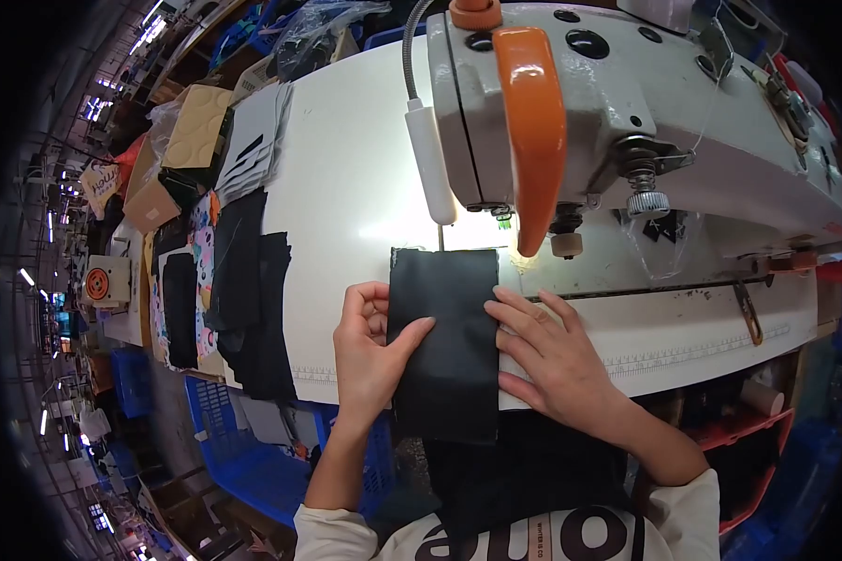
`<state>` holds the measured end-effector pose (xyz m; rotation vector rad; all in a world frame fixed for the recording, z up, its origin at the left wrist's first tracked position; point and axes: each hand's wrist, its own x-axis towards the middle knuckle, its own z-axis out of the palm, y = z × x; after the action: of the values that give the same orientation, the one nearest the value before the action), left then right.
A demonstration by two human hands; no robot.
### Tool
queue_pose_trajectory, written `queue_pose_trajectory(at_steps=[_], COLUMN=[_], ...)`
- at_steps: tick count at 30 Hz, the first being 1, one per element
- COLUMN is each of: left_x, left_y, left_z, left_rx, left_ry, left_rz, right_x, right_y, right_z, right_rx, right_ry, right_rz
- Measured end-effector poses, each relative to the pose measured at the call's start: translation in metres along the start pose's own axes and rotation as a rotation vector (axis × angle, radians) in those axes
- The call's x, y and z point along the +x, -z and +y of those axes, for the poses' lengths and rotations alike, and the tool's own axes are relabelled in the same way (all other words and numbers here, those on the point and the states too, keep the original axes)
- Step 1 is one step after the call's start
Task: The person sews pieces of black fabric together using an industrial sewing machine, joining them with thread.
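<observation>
A rectangular black fabric panel point(444, 360) is held upright in front of me at the table's front edge, its top end near the sewing machine's needle area. My left hand point(374, 346) grips its left edge, thumb on the front face and fingers behind. Along the right edge lies my right hand point(552, 355), fingers stretched and spread, fingertips touching the fabric. The sewing machine point(589, 103) has an orange lever point(531, 131) and a white lamp point(430, 164) shining on the work surface.
Stacks of black fabric pieces point(253, 309) and grey pieces point(253, 136) lie left on the white table point(337, 187). Thread snips point(748, 313) rest at the right. A blue basket point(229, 430) stands below left, and a red bin point(758, 467) below right.
</observation>
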<state>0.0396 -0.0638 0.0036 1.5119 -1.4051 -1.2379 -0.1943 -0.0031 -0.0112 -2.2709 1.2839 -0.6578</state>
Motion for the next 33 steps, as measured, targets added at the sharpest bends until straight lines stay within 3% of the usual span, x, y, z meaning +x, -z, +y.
queue_pose_trajectory(at_steps=[2,5,6,8,9,12,17,20,33], left_x=[-0.001,0.006,0.016,0.044,0.051,0.068,0.073,0.074,0.095], left_y=[-0.001,-0.002,-0.005,-0.012,-0.015,-0.029,-0.033,-0.037,-0.065], left_z=[0.007,0.029,0.027,0.022,0.022,0.025,0.024,0.026,0.014], left_rx=[0.047,0.792,0.792,0.669,0.668,0.863,0.811,0.558,0.253], left_ry=[-0.021,-0.502,-0.496,-0.694,-0.691,-0.581,-0.593,-0.367,-0.345], left_rz=[0.011,0.166,0.171,0.031,0.039,-0.203,-0.216,-0.235,-0.098], right_x=[0.000,0.000,0.001,0.003,0.003,0.002,0.002,0.003,0.011], right_y=[-0.001,-0.001,-0.001,0.000,-0.001,-0.002,-0.001,0.002,0.022], right_z=[0.001,0.000,0.000,-0.001,-0.001,0.000,0.001,0.002,0.022], right_rx=[0.008,0.027,0.022,0.011,0.009,0.004,-0.008,-0.041,-0.136], right_ry=[-0.001,-0.002,-0.005,-0.006,0.000,-0.003,0.010,0.031,-0.005], right_rz=[0.001,0.003,0.002,0.002,-0.002,0.012,0.009,-0.008,-0.018])
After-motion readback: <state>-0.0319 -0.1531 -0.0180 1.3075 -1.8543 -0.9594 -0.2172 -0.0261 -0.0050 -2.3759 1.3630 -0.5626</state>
